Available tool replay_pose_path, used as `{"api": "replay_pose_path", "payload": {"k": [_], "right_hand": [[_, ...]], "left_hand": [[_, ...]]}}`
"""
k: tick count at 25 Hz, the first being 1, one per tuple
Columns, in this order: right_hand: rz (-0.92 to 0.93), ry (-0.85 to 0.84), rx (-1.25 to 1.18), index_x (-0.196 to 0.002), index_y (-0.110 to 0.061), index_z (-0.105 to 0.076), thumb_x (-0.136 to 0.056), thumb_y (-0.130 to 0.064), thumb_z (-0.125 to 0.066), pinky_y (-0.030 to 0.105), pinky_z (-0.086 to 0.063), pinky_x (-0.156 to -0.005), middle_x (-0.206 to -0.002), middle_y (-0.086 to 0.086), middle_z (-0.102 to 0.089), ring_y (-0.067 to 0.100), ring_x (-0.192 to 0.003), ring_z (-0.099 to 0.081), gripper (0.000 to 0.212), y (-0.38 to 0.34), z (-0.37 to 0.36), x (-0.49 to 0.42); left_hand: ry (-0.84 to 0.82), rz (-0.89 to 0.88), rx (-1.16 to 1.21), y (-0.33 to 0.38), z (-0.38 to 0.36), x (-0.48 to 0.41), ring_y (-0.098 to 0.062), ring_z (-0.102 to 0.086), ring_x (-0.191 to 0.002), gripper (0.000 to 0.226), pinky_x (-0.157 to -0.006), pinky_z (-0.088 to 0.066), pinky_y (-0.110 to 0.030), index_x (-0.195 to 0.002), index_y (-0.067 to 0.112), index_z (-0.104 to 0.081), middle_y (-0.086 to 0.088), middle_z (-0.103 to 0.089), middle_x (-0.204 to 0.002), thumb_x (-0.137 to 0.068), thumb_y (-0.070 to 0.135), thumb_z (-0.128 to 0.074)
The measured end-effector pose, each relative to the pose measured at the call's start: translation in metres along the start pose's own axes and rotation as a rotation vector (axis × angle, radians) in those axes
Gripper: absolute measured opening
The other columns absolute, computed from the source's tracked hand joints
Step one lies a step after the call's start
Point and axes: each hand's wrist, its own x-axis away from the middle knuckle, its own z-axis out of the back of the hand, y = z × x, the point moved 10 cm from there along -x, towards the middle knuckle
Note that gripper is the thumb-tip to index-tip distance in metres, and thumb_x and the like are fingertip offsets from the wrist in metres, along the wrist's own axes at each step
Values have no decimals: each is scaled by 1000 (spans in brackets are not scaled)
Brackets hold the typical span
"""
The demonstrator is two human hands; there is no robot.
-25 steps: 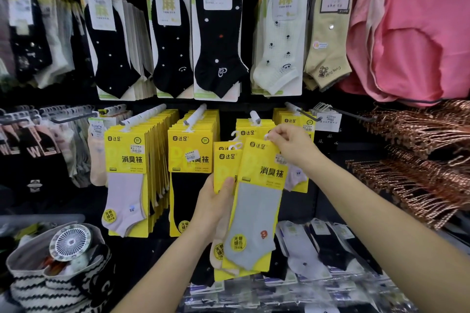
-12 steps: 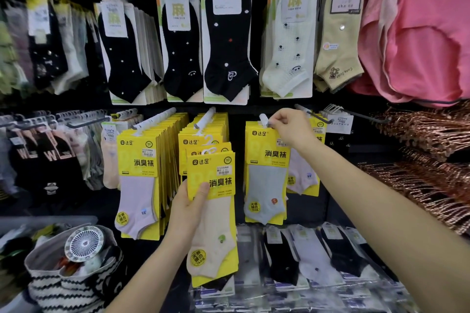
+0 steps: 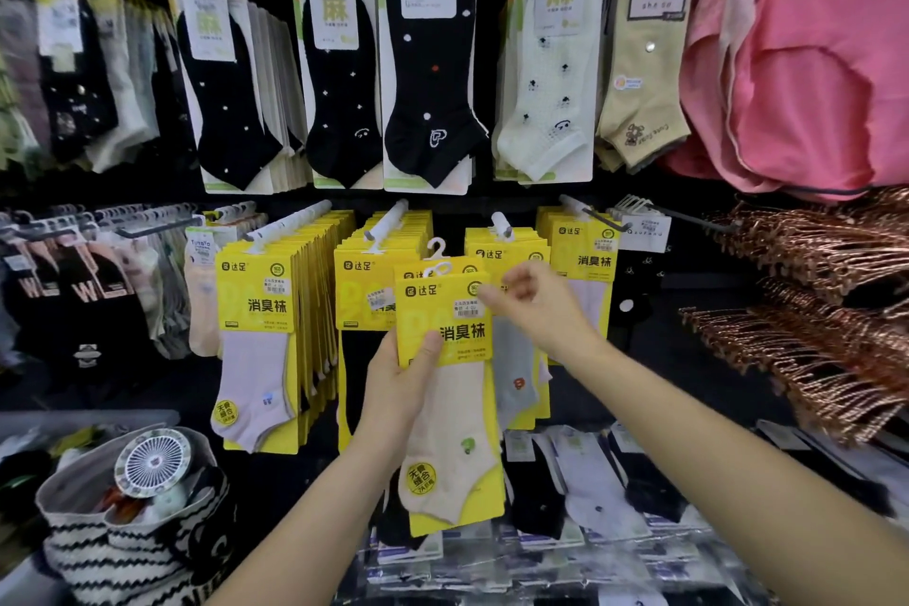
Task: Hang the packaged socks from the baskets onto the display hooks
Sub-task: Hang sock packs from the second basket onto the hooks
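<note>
Two sock packs in left hand

Left hook, middle hook: packed nearly to tips. Short hook: few packs. Held sock pack hangs before the latter two. Copper hangers crowd right flank.

A cream-sock pack, a yellow card with black print, a round sticker near the toe and a white hanger, is held upright just in front of the rack. A second yellow pack sits tight behind it, its hanger poking above. Behind them a grey-sock pack hangs on the third display hook, while thick rows of lilac-sock packs and black-sock packs fill the first hook and second hook to its left.
</note>
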Motion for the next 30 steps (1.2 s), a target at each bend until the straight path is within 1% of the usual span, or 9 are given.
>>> {"api": "replay_pose_path", "payload": {"k": [2,6,12,16,18,21,24,27,30], "right_hand": [[-47,-36,44,-81,-25,-49,-67,-47,-77,31,-45,-67,-77,-2,-55,13,-71,-52,39,11,-11,10],[-92,48,-136,-93,-13,-59,-77,-26,-75,46,-54,-83,-96,9,-70,24,-91,-66,27,16,5,12],[-157,24,-244,-96,-18,-55,-80,-19,-73,34,-57,-77,-103,7,-70,20,-95,-66,24,25,14,16],[-99,22,-202,-81,-22,-64,-84,-24,-67,34,-52,-85,-96,1,-67,14,-89,-61,5,5,27,1],[-67,-67,-71,-73,-22,-64,-86,-20,-66,30,-50,-82,-87,1,-66,12,-83,-59,13,-5,27,-6],[-8,-144,105,-77,-17,-61,-92,-20,-58,27,-46,-69,-77,-3,-59,11,-72,-53,15,-12,21,-9],[70,-60,275,-89,-11,-54,-97,-20,-45,23,-35,-53,-68,-6,-47,8,-59,-40,15,-16,23,-13],[44,75,260,-91,-10,-50,-99,-20,-39,29,-33,-55,-69,-5,-42,12,-61,-37,16,-12,37,-23],[40,147,245,-89,-12,-50,-98,-16,-40,26,-35,-57,-69,-6,-43,9,-61,-38,14,-15,46,-36]], "left_hand": [[3,7,6,-1,-11,2,-16,-65,-101,17,-88,-53,-39,-100,34,-61,4,-69,-107,-83,37,-62],[-13,57,76,-5,-22,3,-14,-68,-97,18,-81,-55,-33,-104,28,-60,3,-70,-106,-87,31,-61],[-26,61,69,-9,-26,2,-13,-67,-97,13,-83,-54,-34,-102,30,-60,4,-70,-106,-94,24,-53],[-36,7,-15,-9,-28,1,2,-67,-85,11,-65,-51,-13,-96,33,-59,17,-71,-90,-93,23,-54],[-53,1,-31,-11,-29,2,7,-65,-81,12,-59,-48,-7,-95,32,-58,25,-70,-85,-93,21,-54],[-69,-5,-36,-12,-29,1,5,-66,-82,12,-60,-49,-9,-94,32,-59,20,-71,-86,-93,21,-54],[-52,14,-35,-16,-28,-1,-1,-67,-88,10,-68,-51,-15,-97,32,-59,12,-70,-96,-94,24,-53],[59,-17,8,-13,-13,1,-9,-64,-96,12,-79,-51,-28,-99,32,-58,8,-67,-103,-95,24,-50],[122,-76,3,-6,8,1,-7,-64,-96,15,-77,-50,-26,-98,35,-58,10,-67,-102,-95,23,-50]]}}
